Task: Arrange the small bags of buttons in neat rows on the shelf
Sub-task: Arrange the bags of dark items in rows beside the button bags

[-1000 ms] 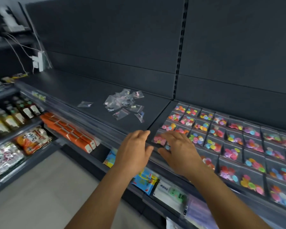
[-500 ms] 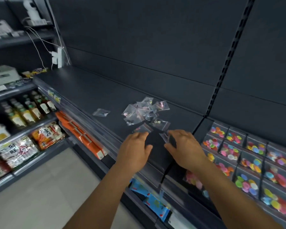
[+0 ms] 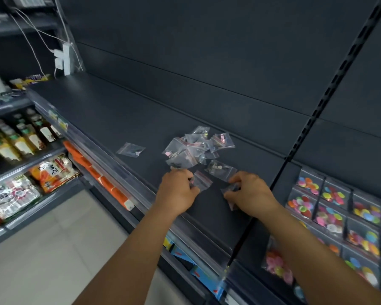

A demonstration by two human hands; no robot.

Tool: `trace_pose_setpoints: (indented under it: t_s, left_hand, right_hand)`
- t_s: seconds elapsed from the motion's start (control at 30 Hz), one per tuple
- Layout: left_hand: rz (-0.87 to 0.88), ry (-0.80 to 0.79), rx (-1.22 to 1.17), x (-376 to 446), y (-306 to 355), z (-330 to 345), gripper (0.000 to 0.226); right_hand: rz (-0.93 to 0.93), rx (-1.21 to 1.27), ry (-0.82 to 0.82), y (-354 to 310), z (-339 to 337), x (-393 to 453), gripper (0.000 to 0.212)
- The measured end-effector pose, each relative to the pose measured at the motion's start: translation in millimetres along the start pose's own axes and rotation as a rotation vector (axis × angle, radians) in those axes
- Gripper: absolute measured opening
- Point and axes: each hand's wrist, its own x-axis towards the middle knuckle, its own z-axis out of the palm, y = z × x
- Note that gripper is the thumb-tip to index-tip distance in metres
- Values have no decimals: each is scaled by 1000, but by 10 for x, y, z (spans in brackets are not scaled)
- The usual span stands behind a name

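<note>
Where the store aisle opens at the far left, bottles (image 3: 20,137) and snack packets (image 3: 51,170) fill the lower side racks, and a white power strip (image 3: 63,60) with trailing cables hangs at the back corner. The dark shelf (image 3: 119,119) runs rightward from there. A lone clear bag (image 3: 131,149) lies by itself near the front edge, well apart from the loose pile of small bags (image 3: 196,148) heaped further right. Just below the pile, the left hand (image 3: 177,192) has its fingers curled, pinching the edge of a red-zip bag (image 3: 201,181) that lies flat on the shelf. One more bag (image 3: 221,169) lies between the pile and the right hand (image 3: 250,193), which pinches a crumpled clear bag (image 3: 230,190) against the shelf. The hands are near each other but apart. Past the shelf joint, rows of bagged coloured buttons (image 3: 330,208) lie in a neat grid.
</note>
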Motion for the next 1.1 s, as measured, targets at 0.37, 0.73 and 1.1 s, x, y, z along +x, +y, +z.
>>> trace_pose_setpoints:
  t_s: [0.37,0.73,1.1]
  left_hand:
    - [11,-150,-640,-144,254,-96,15]
    - [35,-599,-932,-507,957,53,34]
    - [319,-561,-823,-1130,1971,656,3]
  right_hand:
    - [90,1007,154,-22,-85,-418,17]
    - [128,1092,449,285,-261,-1231,39]
    - [236,742,589,1104,-543,-2262,18]
